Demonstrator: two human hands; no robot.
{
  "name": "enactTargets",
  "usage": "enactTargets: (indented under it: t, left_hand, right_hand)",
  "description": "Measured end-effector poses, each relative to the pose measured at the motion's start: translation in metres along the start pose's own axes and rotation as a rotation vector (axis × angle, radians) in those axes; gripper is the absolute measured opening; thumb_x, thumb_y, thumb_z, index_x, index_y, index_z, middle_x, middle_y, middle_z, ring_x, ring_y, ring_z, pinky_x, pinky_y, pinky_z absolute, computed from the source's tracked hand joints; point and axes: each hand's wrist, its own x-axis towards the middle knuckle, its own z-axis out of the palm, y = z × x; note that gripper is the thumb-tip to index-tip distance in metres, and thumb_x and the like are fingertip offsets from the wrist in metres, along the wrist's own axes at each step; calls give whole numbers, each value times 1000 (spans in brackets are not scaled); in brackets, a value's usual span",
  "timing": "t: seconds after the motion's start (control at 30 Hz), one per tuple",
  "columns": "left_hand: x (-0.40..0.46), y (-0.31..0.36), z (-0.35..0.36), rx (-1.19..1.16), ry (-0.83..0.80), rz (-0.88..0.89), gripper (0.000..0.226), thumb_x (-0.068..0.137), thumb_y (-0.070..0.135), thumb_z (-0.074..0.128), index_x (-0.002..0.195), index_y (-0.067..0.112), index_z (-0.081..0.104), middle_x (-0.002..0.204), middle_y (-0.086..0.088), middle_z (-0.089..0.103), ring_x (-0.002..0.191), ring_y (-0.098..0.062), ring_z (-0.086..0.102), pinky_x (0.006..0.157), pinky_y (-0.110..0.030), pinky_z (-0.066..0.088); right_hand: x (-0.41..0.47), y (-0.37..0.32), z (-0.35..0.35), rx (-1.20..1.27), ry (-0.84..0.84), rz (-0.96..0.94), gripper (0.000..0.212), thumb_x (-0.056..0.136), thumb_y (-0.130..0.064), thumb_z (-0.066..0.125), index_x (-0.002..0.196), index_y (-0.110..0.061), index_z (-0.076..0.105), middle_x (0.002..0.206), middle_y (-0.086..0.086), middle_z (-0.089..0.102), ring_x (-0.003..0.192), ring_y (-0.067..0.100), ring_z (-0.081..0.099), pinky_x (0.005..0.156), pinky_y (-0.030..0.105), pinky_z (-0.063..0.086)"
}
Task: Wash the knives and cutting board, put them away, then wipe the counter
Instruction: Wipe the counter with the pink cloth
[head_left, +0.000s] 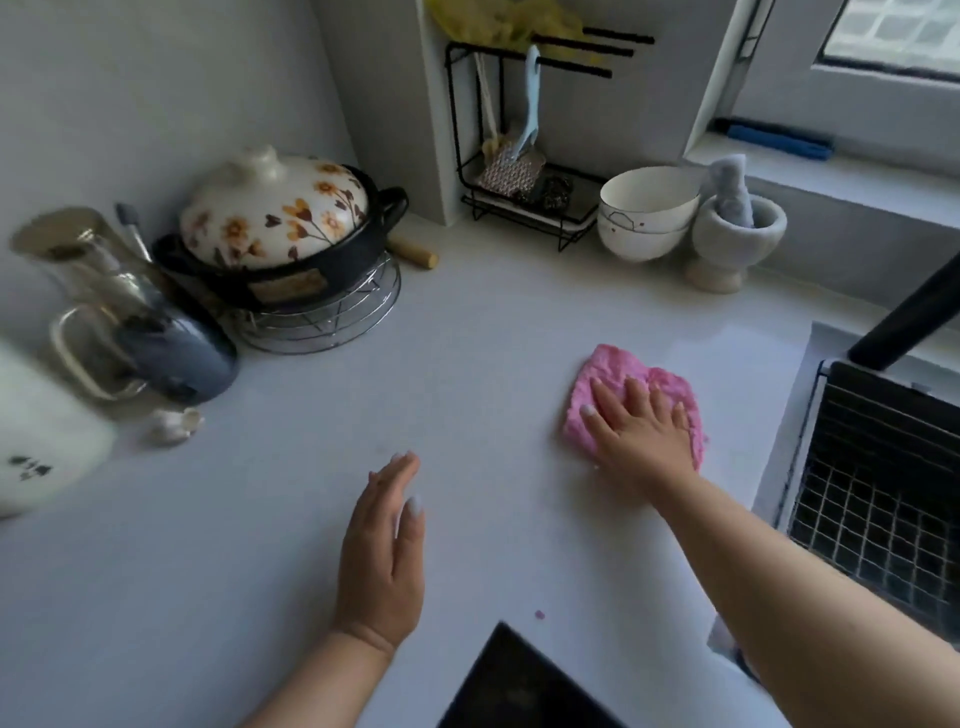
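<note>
right hand (641, 428) flat on pink cloth (618, 384) near sink edge; left hand (382, 556) released

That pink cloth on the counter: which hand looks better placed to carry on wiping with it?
The right hand. It lies flat on the pink cloth with fingers spread, pressing it to the counter. The left hand is open and apart from the cloth, nearer the person.

A home kitchen: left of the hand pressing the cloth, a flowered clay pot (280, 228) sits on the white counter (467, 312); beyond it, stacked bowls (647, 213) and a stone mortar (732, 239).
</note>
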Motion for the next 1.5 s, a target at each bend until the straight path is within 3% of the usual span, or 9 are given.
enactTargets:
  t: [0.3, 0.5, 0.67, 0.8, 1.03, 1.13, 1.23, 1.33, 1.5]
  left_hand:
    - [-27, -42, -77, 142, 203, -151, 62, 97, 45, 28, 124, -2, 59, 127, -11, 58, 120, -19, 50, 107, -24, 32]
    - [-9, -64, -111, 143, 237, -291, 71, 88, 50, 24, 125, 0, 58, 128, -15, 59, 119, -27, 54, 97, -19, 33]
    - [-8, -79, -140, 133, 239, -388, 67, 87, 49, 26, 125, 6, 59, 129, -10, 60, 116, -14, 52, 96, -20, 33]
    - [-27, -86, -158, 120, 247, -435, 60, 89, 44, 28, 123, 8, 61, 127, -6, 61, 111, -5, 49, 95, -21, 34]
    - [-49, -100, -182, 204, 271, -480, 59, 89, 39, 29, 121, 2, 63, 126, -12, 63, 119, -23, 56, 94, -20, 34]
    - [-57, -108, -195, 276, 280, -469, 57, 89, 34, 30, 119, 0, 63, 122, -16, 64, 116, -29, 57, 95, -29, 39]
    - [-69, -120, -214, 350, 344, -516, 55, 88, 34, 31, 117, 0, 64, 119, -18, 65, 114, -32, 58, 96, -36, 42]
    - [-75, -120, -226, 380, 365, -523, 54, 88, 33, 32, 118, 1, 63, 120, -17, 64, 114, -32, 57, 97, -39, 41]
    - [-52, -88, -201, 293, 235, -271, 57, 91, 39, 31, 117, 1, 64, 118, -13, 65, 113, -25, 57, 100, -28, 38]
  right_hand:
    - [8, -212, 42, 60, -105, -541, 50, 97, -51, 29, 146, -39, 29, 160, -6, 12, 148, 18, -1, 119, 46, -4]
    - [-73, -176, 68, -5, -57, -944, 62, 83, -57, 36, 135, -26, 51, 152, -4, 36, 144, 19, 25, 119, 43, 8]
    - [-42, -120, 50, 64, 122, -631, 64, 78, -58, 30, 128, -29, 57, 144, -4, 48, 139, 18, 37, 115, 34, 15]
    - [-22, -174, 56, -42, 33, -419, 67, 92, -48, 33, 152, -30, 11, 161, -4, 9, 148, 16, -1, 120, 41, -3]
    - [-83, -286, 92, -101, -53, -750, 66, 94, -55, 31, 152, -31, 10, 161, -1, 2, 148, 21, -8, 118, 44, -13]
    - [-108, -266, 102, 10, 28, -975, 55, 91, -46, 41, 143, -30, 41, 153, -3, 35, 145, 19, 23, 117, 38, 3]
    - [-102, -249, 97, 176, 82, -867, 71, 76, -53, 28, 137, -23, 50, 139, 1, 53, 133, 19, 45, 114, 32, 18]
    - [-94, -263, 95, 68, 43, -717, 81, 75, -56, 12, 148, -26, 30, 155, -1, 30, 145, 17, 23, 118, 33, 7]
    - [-102, -299, 103, -75, -54, -797, 57, 97, -53, 27, 151, -35, 17, 161, -5, 3, 148, 18, -6, 117, 39, -12]
